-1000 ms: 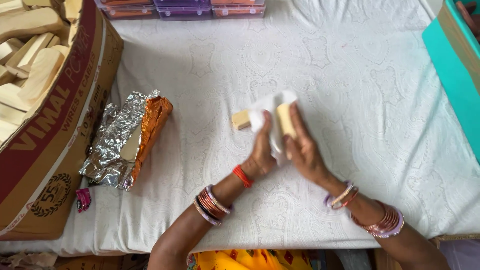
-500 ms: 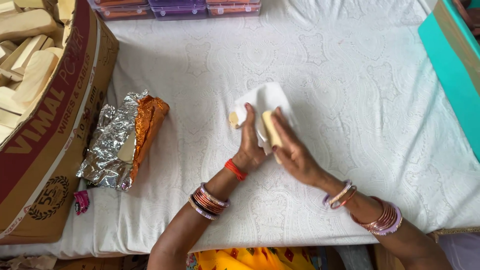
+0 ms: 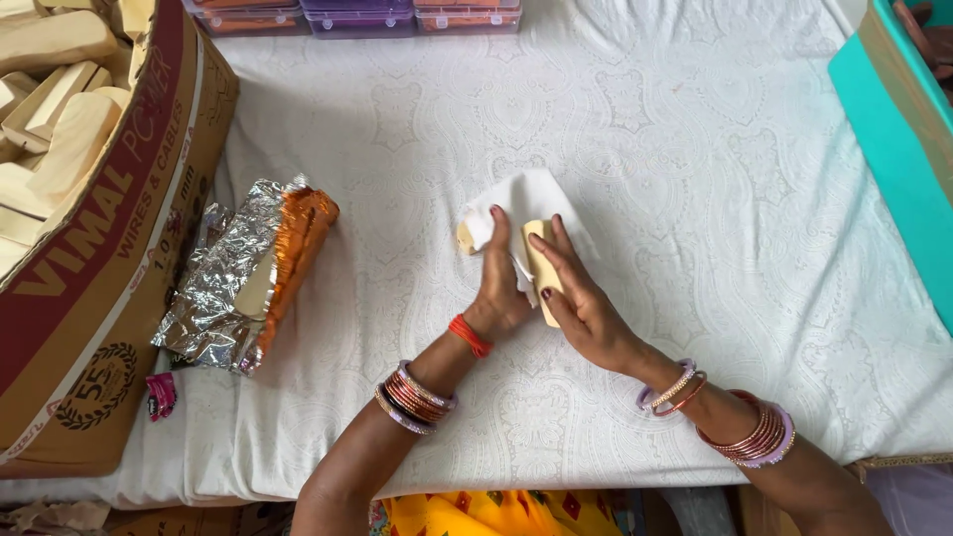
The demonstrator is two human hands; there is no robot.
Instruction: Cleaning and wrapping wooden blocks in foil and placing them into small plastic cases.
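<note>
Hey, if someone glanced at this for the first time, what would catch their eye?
Mid-table, the left hand and right hand press a pale bar into a white sheet. To their left lies a crumpled silver and orange foil pack, beside a big cardboard box heaped with pale bars.

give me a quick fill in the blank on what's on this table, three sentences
1. The left hand presses a white ____ around a pale bar.
2. The right hand holds a second pale bar over the ____ bedsheet-like cloth.
3. The foil packet lies beside a ____ box.

Missing words: paper; white; cardboard
</note>
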